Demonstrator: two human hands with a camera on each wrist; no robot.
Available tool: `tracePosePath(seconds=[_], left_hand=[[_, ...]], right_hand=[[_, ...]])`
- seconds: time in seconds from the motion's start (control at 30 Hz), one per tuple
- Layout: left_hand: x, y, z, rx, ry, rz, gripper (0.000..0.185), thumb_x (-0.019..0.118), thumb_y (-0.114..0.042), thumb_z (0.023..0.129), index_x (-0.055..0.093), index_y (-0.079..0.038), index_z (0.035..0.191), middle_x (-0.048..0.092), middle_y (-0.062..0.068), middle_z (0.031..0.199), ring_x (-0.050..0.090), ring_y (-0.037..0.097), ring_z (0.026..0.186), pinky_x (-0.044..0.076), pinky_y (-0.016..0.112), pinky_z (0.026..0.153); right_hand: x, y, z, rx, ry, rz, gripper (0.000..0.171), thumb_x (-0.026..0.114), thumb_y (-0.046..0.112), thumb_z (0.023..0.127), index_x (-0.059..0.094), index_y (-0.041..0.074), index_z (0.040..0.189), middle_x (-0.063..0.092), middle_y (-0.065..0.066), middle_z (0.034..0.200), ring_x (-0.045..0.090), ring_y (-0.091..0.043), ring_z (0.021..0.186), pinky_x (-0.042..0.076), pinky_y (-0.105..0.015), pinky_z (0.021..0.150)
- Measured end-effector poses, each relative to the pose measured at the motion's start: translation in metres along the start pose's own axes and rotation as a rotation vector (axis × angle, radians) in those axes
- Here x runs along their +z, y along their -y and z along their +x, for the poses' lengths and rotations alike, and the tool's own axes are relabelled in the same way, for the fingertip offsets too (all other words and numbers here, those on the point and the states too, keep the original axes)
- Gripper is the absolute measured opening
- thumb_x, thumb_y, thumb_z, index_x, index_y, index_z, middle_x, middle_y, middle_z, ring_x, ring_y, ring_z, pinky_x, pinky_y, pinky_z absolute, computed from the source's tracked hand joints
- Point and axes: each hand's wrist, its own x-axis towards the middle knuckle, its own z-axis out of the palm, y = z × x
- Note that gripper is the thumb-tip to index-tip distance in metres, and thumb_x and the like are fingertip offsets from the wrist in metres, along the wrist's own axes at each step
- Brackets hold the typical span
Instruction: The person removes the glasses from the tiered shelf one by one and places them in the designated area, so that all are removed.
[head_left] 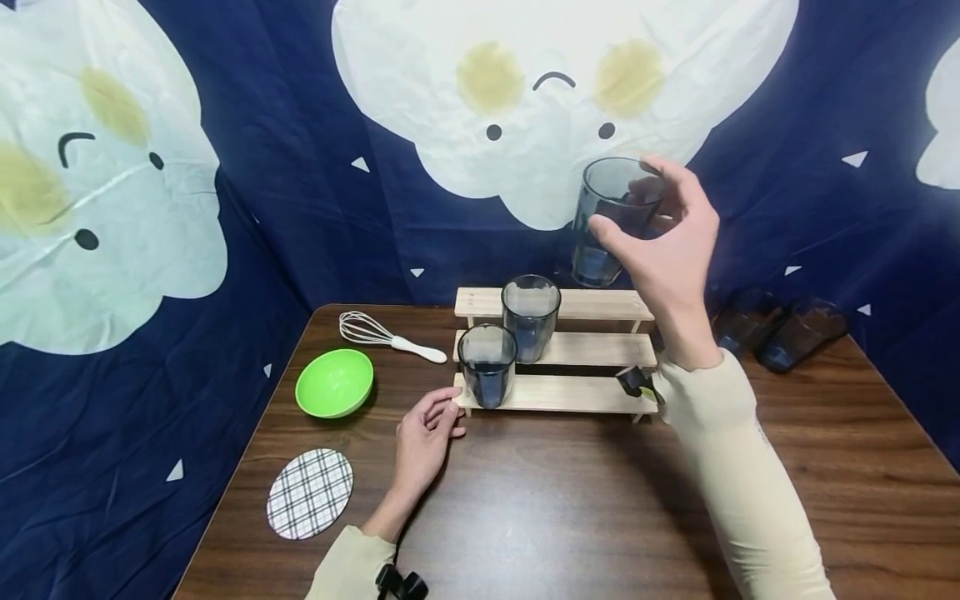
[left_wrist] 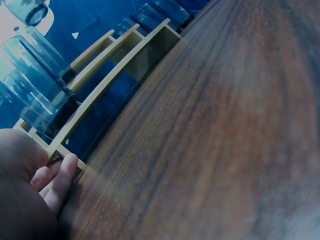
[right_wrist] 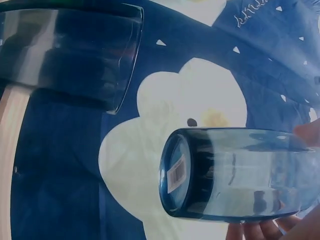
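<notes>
Two glasses already stand on the rack's point(head_left: 558, 393) near steps; your right hand point(head_left: 670, 250) grips a third glass point(head_left: 611, 218) above its far right end. Keep it upright, lower it slowly, and let your relaxed left hand point(head_left: 422, 437) steady the rack's near left corner.

A blue-tinted transparent tumbler point(head_left: 611, 218) is hanging upright in the air above the right end of a 3-step wooden rack point(head_left: 558, 392), its open rim facing up and a barcode sticker showing on its base in the right wrist view. 2 matching tumblers are standing upright on the rack: 1 point(head_left: 487, 365) on the lowest step, 1 point(head_left: 530, 317) on the middle step just behind it.
</notes>
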Motion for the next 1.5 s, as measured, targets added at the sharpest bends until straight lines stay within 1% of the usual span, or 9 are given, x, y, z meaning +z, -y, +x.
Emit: tracePosePath(seconds=[0.07,0.3,0.57,0.7,0.8,0.9,1.13,1.23,1.5], left_hand=[[0.000,-0.001,0.000,0.006,0.000,-0.003,0.021,0.063,-0.002,0.100,0.070,0.000,0.120,0.074,0.022,0.108,0.074,0.033,0.096,0.068,0.035,0.070],[-0.001,-0.001,0.001,-0.001,-0.009,-0.002,0.021,0.063,-0.001,0.100,0.069,0.001,0.120,0.074,0.023,0.108,0.074,0.033,0.096,0.068,0.034,0.070],[0.000,0.000,0.000,0.006,-0.002,-0.015,0.022,0.062,-0.001,0.100,0.069,0.001,0.121,0.073,0.023,0.109,0.073,0.033,0.096,0.068,0.035,0.070],[-0.001,-0.001,0.000,0.001,-0.004,-0.012,0.022,0.062,-0.001,0.100,0.069,0.001,0.121,0.073,0.023,0.109,0.073,0.034,0.097,0.068,0.035,0.071],[-0.002,-0.001,0.001,-0.007,-0.007,-0.006,0.022,0.062,-0.001,0.100,0.069,0.000,0.121,0.074,0.022,0.109,0.073,0.034,0.097,0.068,0.035,0.070],[-0.003,-0.001,0.001,-0.011,-0.007,-0.003,0.022,0.062,-0.001,0.101,0.069,-0.001,0.121,0.074,0.021,0.110,0.073,0.035,0.098,0.068,0.035,0.071],[-0.002,0.000,0.001,-0.007,-0.002,0.003,0.022,0.062,-0.002,0.100,0.069,-0.001,0.121,0.074,0.021,0.111,0.073,0.033,0.098,0.068,0.034,0.071],[-0.002,0.000,0.001,-0.006,0.001,-0.001,0.022,0.062,-0.002,0.101,0.069,-0.001,0.121,0.074,0.021,0.111,0.073,0.033,0.098,0.068,0.035,0.071],[-0.002,0.000,0.001,-0.006,-0.003,-0.004,0.022,0.063,-0.002,0.100,0.069,-0.001,0.121,0.074,0.021,0.110,0.074,0.032,0.097,0.068,0.035,0.071]], right_hand=[[-0.007,0.000,-0.002,0.004,-0.010,0.009,0.060,0.087,0.007,0.069,0.069,0.008,0.126,0.066,-0.006,0.097,0.062,-0.018,0.091,0.053,-0.021,0.073],[-0.028,0.001,-0.011,0.023,-0.032,0.121,0.059,0.086,-0.004,0.066,0.070,0.004,0.122,0.065,-0.010,0.095,0.061,-0.020,0.089,0.055,-0.019,0.071],[-0.056,-0.001,-0.015,-0.002,-0.027,0.136,0.060,0.086,-0.010,0.066,0.069,0.001,0.123,0.068,-0.013,0.098,0.064,-0.024,0.093,0.059,-0.019,0.076],[-0.072,-0.003,-0.019,0.023,-0.035,0.079,0.061,0.085,-0.011,0.066,0.069,0.002,0.124,0.069,-0.012,0.099,0.065,-0.023,0.092,0.058,-0.017,0.073],[-0.084,-0.008,-0.022,0.038,-0.037,-0.017,0.063,0.085,-0.011,0.067,0.069,0.003,0.126,0.070,-0.010,0.101,0.066,-0.021,0.094,0.058,-0.016,0.072],[-0.098,-0.020,-0.026,0.049,-0.033,-0.141,0.065,0.086,-0.010,0.067,0.068,0.005,0.128,0.071,-0.006,0.103,0.067,-0.018,0.095,0.057,-0.014,0.072],[-0.130,-0.053,-0.045,0.075,0.014,-0.228,0.074,0.086,-0.016,0.063,0.065,0.001,0.131,0.071,-0.001,0.103,0.067,-0.013,0.094,0.058,-0.009,0.071],[-0.139,-0.060,-0.055,0.089,0.035,-0.324,0.077,0.088,-0.014,0.062,0.065,0.006,0.133,0.071,0.003,0.103,0.067,-0.010,0.094,0.055,-0.007,0.069],[-0.153,-0.073,-0.071,0.194,0.044,-0.447,0.073,0.091,-0.003,0.066,0.062,0.013,0.131,0.069,0.008,0.104,0.065,-0.005,0.095,0.049,-0.005,0.066]])
